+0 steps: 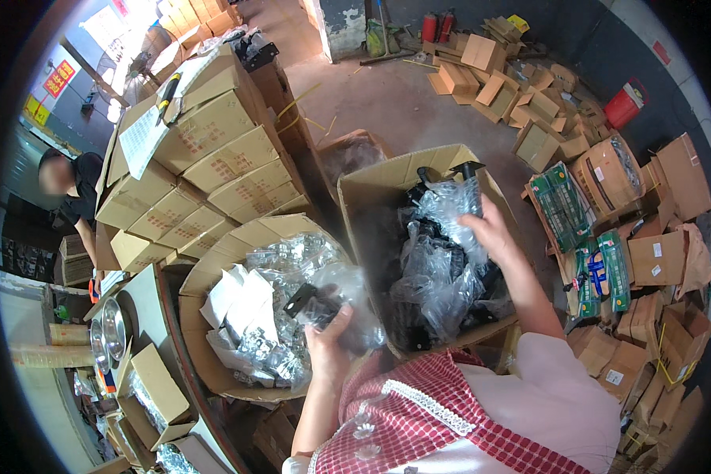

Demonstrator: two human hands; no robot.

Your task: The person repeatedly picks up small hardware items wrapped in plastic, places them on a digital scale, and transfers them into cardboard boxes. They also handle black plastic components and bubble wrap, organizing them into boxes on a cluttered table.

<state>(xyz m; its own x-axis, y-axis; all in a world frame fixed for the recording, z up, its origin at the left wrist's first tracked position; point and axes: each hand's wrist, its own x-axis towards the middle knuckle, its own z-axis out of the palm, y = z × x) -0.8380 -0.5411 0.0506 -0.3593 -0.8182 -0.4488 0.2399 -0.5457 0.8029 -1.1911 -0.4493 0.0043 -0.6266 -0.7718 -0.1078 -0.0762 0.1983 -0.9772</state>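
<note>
Left hand [329, 345]: fingers gripping black part [316, 308] near left carton [193, 316], right edge. Right hand [491, 232]: gripping clear bag [453, 207], right carton [381, 175], right edge.

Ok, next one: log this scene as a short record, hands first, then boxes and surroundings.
Left hand: holds a black part in clear plastic, at the left box
Right hand: grips a clear bag at the right box
Left box contents: clear wrapping, white sheets
Right box contents: plastic bags, black parts
Beyond the left box: stacked cartons, knife on top
Far right: heaped cartons
Left edge: co-worker
</note>
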